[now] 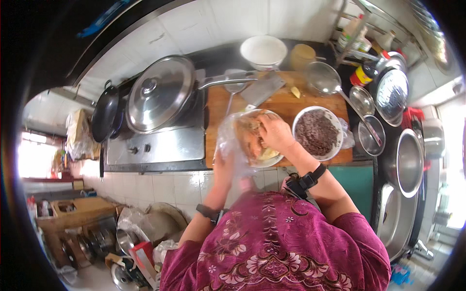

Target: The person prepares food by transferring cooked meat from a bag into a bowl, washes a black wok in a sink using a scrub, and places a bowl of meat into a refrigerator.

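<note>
My left hand [224, 163] grips a clear plastic bag [228, 140] at the left rim of a white bowl [271, 164]. Inside the bowl lies orange and pale yellow food, partly covered by the bag. My right hand [275, 131] reaches into this bowl from the right, its fingers bent down onto the food; whether they pinch a piece is hidden. Just right of it, a second white bowl [338, 145] holds dark reddish-brown crumbly food [316, 131]. Both bowls stand on a wooden cutting board [291, 103], where a cleaver [263, 89] and a small pale yellow piece [295, 92] also lie.
A lidded steel pan [160, 94] sits on the stove [164, 145] at left. Behind the board are an empty white bowl [264, 51] and a yellowish jar [303, 56]. A long-handled strainer [323, 78] crosses the right side, near steel bowls and a sink [397, 222].
</note>
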`<state>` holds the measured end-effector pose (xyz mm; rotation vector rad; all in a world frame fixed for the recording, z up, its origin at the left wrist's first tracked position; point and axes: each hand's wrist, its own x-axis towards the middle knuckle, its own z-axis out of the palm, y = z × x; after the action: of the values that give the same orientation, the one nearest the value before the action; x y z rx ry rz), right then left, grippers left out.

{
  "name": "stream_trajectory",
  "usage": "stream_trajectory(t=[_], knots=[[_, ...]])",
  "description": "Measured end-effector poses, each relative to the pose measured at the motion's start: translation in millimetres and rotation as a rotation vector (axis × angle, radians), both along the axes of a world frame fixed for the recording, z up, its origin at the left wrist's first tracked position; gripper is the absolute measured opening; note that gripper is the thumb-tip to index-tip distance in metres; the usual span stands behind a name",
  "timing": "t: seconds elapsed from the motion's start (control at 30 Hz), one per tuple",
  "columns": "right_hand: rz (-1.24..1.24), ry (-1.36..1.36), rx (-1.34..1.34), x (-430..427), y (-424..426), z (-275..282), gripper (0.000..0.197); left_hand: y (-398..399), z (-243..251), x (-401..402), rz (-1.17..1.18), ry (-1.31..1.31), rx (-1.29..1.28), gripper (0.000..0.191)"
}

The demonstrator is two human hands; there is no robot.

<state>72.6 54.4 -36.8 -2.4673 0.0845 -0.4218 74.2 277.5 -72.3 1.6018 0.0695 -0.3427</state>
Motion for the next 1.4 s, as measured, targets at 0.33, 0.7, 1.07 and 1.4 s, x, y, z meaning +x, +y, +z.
stream_trajectory(t=[0.33,0.7,1.07,1.4], knots=[[0.129,0.054,0.028,38,5,-19,0.032,-6,-50,-6,-0.153,-0.042,0.080,0.054],[0.070,0.053,-0.012,-12,6,6,0.021,-1,-44,2,-0.051,-0.100,0.256,0.057],[-0.191,-0.027,0.050,-53,-40,21,0.022,-10,67,-9,-0.316,-0.745,0.374,0.012],[-0.286,-0.079,0.221,-106,-55,14,0.012,-33,51,80,0.057,-0.675,0.439,0.023]])
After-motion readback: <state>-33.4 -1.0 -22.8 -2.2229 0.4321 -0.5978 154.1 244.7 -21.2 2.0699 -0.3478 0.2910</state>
